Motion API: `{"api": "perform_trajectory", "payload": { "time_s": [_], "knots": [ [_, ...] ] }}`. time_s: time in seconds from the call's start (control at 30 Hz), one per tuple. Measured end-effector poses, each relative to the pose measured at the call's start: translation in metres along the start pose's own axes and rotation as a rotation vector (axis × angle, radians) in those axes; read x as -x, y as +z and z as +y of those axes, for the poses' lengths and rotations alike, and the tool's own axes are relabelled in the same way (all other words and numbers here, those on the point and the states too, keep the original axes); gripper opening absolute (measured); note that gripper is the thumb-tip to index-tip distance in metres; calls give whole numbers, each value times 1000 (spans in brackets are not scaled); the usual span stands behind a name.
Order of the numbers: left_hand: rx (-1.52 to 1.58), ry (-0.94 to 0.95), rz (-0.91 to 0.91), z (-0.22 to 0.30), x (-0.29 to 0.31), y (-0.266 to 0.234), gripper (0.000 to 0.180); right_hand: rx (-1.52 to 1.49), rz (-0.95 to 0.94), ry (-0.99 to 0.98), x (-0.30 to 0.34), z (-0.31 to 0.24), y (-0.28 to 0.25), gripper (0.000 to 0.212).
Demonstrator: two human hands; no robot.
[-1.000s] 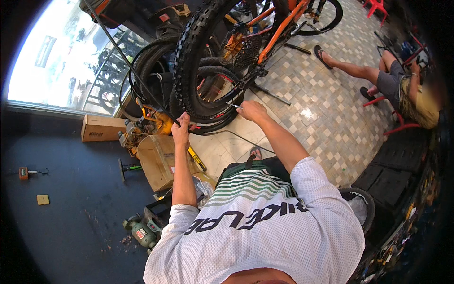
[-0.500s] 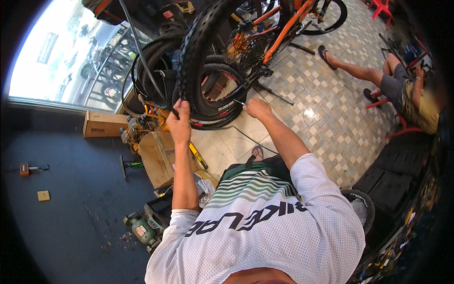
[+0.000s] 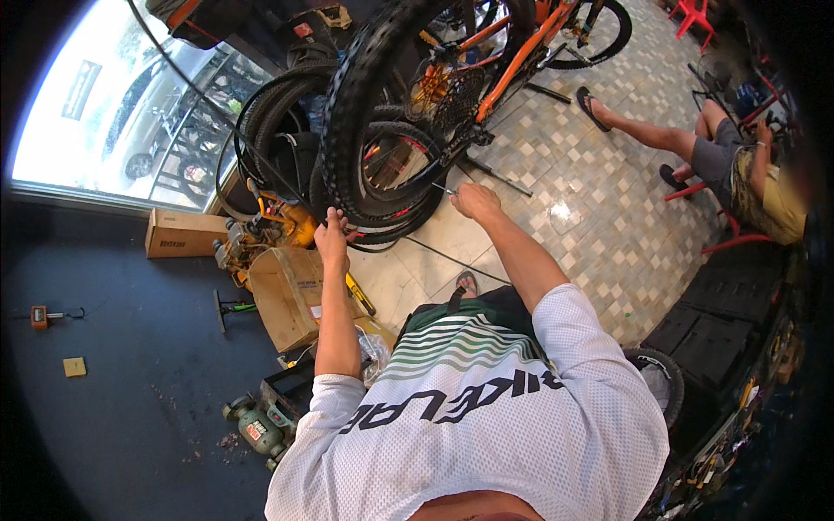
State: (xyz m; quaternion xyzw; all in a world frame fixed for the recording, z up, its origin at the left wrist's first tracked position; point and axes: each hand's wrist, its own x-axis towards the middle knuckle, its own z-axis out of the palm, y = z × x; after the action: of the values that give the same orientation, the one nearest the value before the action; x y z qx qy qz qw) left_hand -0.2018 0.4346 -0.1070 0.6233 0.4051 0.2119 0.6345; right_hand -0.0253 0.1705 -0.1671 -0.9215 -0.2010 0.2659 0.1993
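Observation:
The rear wheel of an orange bicycle, with a knobby black tyre (image 3: 342, 113), stands tilted in front of me. My left hand (image 3: 334, 240) is at the lower edge of this tyre, its fingers partly spread. Whether they touch the tread is hard to see. My right hand (image 3: 475, 201) is closed round a thin metal-shafted tool (image 3: 445, 189), whose tip points left toward the wheel. The fist hides its handle. Above my right hand are the orange frame (image 3: 512, 74) and the cassette (image 3: 450, 100).
Several loose tyres (image 3: 404, 230) lie behind the wheel. A dark hose (image 3: 187, 78) hangs at upper left. An open cardboard box (image 3: 282, 300) and a green bench grinder (image 3: 259, 427) stand at left. At right a person (image 3: 738, 169) sits on a red chair.
My left hand has dropped slightly from the tyre and its fingers have loosened. The hanging hose has swung left. My right hand keeps the tool at nearly the same place.

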Motion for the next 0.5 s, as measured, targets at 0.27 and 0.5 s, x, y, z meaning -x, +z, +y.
{"api": "perform_trajectory", "payload": {
  "time_s": [0.27,0.5],
  "knots": [
    [130,279,-174,110,33,22,51,4,28,82,-8,8,0,41],
    [-88,99,-95,69,-11,-7,54,7,113,64,-16,15,8,40]
  ]
}}
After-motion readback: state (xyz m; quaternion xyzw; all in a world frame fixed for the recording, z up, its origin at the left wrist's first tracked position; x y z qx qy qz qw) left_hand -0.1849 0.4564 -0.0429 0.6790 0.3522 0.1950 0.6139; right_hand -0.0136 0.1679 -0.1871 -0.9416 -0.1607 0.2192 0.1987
